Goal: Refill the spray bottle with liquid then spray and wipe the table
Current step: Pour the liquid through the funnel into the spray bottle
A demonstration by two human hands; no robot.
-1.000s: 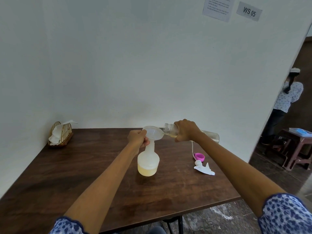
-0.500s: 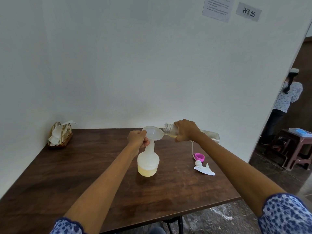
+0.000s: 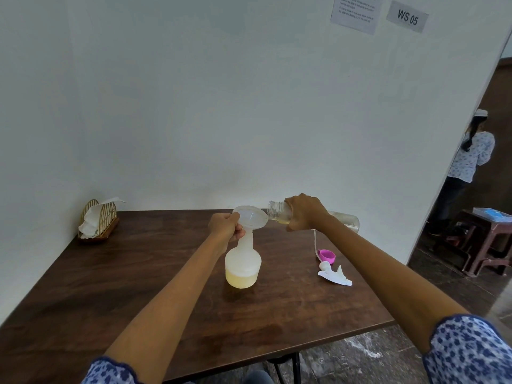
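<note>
A translucent white plastic spray bottle (image 3: 243,266) stands upright near the middle of the dark brown wooden table (image 3: 138,273), its round body holding a shallow layer of pale yellow liquid. A translucent funnel (image 3: 250,219) sits in its narrow neck. The left hand (image 3: 225,228) has its fingers curled round the funnel's rim and the bottle neck just below, holding both steady.

The right hand (image 3: 303,213) grips a clear plastic refill bottle (image 3: 313,216), fingers wrapped round its middle. That bottle lies almost level — its long axis runs left to right, open threaded mouth at the funnel's right rim, base pointing toward the table's right edge. A little yellowish liquid shows near its mouth; whether a stream is running cannot be told.

What the pour turns on, I judge, is the mouth staying over the funnel bowl, which lies directly left of the right hand's grip — raising the base further would send the rest down.

Toward the right edge lie a pink cap (image 3: 327,255) and a white trigger spray head (image 3: 333,275) with its thin dip tube, unscrewed and apart from the bottle. A wicker napkin holder (image 3: 98,221) with white tissues sits at the far-left corner.
</note>
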